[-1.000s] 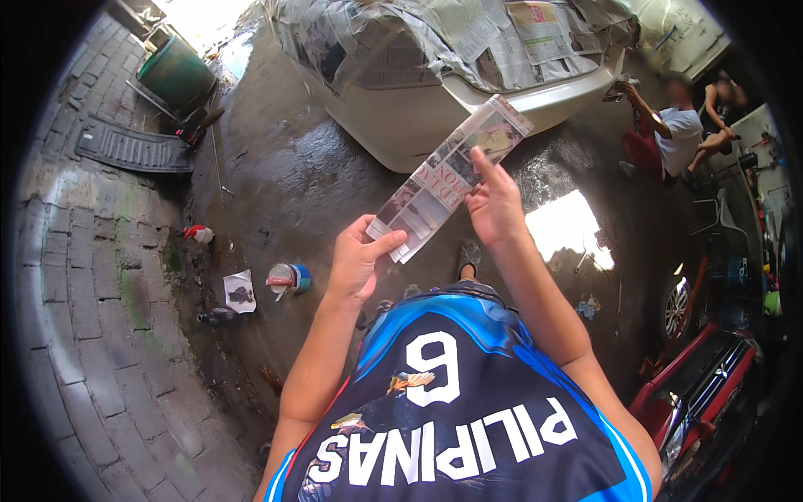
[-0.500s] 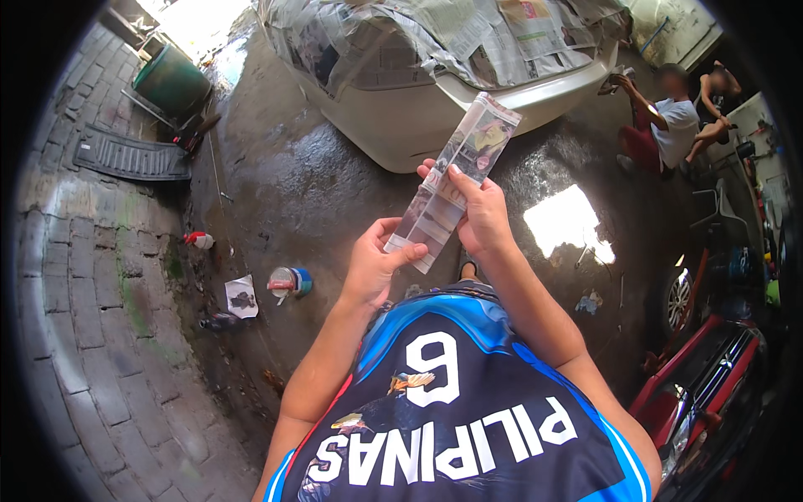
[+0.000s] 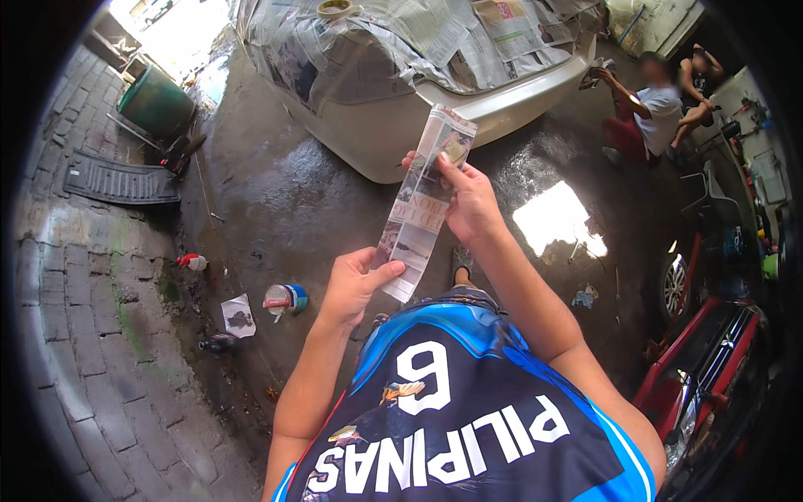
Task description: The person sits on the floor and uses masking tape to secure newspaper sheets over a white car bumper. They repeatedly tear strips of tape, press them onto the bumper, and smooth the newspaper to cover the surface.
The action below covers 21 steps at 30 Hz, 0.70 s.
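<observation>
A narrow folded strip of newspaper [image 3: 416,213] is stretched between my two hands, tilted with its upper end leaning right. My left hand [image 3: 355,284] pinches the lower end, thumb on top. Higher up on the right edge, my right hand [image 3: 468,197] grips the strip with its thumb across the front and fingertips showing behind. Beyond the strip stands a pale car [image 3: 368,138], its upper part covered in newspaper sheets [image 3: 435,33]. On that covering rests a roll of tape [image 3: 335,8].
A blue and white can [image 3: 286,299] and a stained paper [image 3: 238,316] lie on the wet floor at left. Near the brick paving are a black ribbed panel [image 3: 121,177] and a green drum [image 3: 156,102]. Two people sit at far right, above a red car part [image 3: 690,360].
My hands and the strip have shifted slightly left and down, and my right hand has slid nearer the strip's upper end. The strip stands more upright. The view has shifted, bringing the tape roll in.
</observation>
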Each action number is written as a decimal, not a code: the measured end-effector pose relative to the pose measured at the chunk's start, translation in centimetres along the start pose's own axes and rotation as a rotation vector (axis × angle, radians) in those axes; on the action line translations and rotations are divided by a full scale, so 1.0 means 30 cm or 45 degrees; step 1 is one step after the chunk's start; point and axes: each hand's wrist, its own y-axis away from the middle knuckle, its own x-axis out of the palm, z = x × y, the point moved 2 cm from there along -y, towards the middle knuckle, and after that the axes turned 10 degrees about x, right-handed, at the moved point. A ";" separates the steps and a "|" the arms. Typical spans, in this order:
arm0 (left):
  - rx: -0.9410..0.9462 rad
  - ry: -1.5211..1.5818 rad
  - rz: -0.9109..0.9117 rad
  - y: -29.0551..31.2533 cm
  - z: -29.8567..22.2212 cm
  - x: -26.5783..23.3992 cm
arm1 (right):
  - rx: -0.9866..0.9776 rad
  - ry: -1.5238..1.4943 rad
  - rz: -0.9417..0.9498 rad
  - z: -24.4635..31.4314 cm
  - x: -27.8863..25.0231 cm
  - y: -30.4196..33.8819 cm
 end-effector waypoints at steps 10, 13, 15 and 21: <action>0.241 0.154 -0.365 -0.006 -0.018 -0.005 | 0.303 0.228 -0.023 -0.137 0.082 0.104; 0.365 0.210 -0.454 -0.008 -0.016 -0.005 | 0.344 0.559 0.030 -0.207 0.117 0.187; 0.411 0.228 -0.554 -0.004 -0.003 0.003 | 0.209 0.556 -0.052 -0.224 0.128 0.203; 0.519 0.382 -0.652 -0.002 0.037 0.050 | 0.014 0.819 -0.204 -0.198 0.124 0.187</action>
